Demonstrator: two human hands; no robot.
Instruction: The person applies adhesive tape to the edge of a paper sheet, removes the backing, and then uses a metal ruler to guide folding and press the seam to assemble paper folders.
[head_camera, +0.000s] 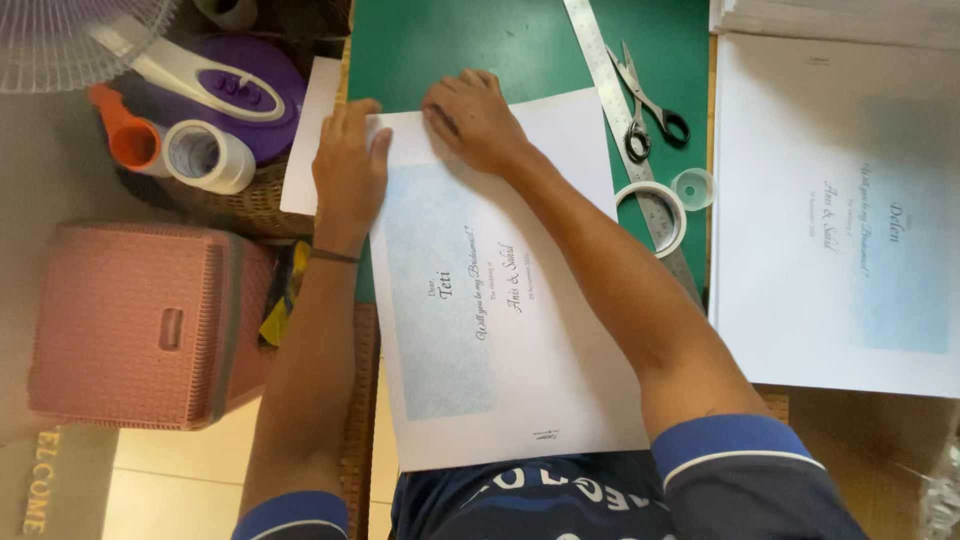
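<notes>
A printed sheet with a pale blue panel lies on the green cutting mat, its near edge at the person's lap, both hands pressing its far edge flat, seemingly to keep it from shifting. The left hand pins the far left corner, the right hand rests palm-down beside it, gripping nothing. A steel ruler, scissors and tape roll wait toward the mat's right edge, within reach
</notes>
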